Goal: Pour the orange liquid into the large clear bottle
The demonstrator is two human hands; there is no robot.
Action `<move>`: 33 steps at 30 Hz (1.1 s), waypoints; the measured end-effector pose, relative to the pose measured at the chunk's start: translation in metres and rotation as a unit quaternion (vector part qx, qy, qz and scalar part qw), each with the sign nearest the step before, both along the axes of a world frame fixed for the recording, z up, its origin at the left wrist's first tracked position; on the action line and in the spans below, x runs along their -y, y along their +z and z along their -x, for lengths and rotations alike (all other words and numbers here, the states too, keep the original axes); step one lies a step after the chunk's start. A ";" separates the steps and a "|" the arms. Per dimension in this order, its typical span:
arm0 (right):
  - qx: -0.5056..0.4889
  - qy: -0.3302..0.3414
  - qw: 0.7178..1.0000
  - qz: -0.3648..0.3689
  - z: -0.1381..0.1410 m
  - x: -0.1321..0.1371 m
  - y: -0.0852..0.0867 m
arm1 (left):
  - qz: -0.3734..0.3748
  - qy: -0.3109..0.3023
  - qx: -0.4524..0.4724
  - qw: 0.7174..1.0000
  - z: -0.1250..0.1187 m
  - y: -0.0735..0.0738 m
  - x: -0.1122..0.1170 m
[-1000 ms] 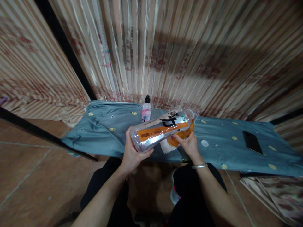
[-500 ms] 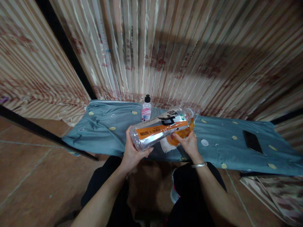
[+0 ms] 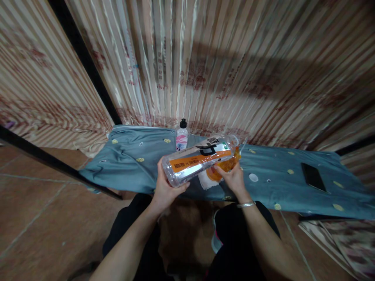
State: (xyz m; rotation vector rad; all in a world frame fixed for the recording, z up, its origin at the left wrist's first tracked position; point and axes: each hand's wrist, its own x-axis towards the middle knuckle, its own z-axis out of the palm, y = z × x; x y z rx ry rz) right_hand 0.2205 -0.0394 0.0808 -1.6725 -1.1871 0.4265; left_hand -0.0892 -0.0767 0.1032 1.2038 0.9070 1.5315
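A large clear plastic bottle (image 3: 199, 159) with an orange, white and black label is tipped on its side above a blue-grey cloth-covered surface (image 3: 272, 183). My left hand (image 3: 165, 188) is closed round the bottle's base end. My right hand (image 3: 231, 177) grips the bottle from below near its neck, a silver bracelet on its wrist. Under the neck lies something orange (image 3: 224, 168) beside a white cloth or paper (image 3: 205, 180); the hand and bottle partly hide them.
A small clear bottle with a pink label and black cap (image 3: 182, 136) stands behind the big bottle. A black phone (image 3: 313, 176) lies to the right on the cloth. Striped curtains (image 3: 205, 66) hang behind. Brown tiled floor (image 3: 43, 218) lies to the left, and my dark-trousered knees are below.
Hands and bottle keep nearly the same pose. The view has shifted slightly.
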 end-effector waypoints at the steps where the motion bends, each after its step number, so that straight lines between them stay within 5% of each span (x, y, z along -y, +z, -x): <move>1: -0.003 0.001 1.000 -0.001 0.000 0.000 0.000 | 0.007 0.001 0.004 1.000 0.000 0.001 0.000; 33: 0.010 -0.010 1.000 -0.010 -0.001 0.000 -0.003 | 0.037 0.008 0.003 0.999 0.000 0.003 0.003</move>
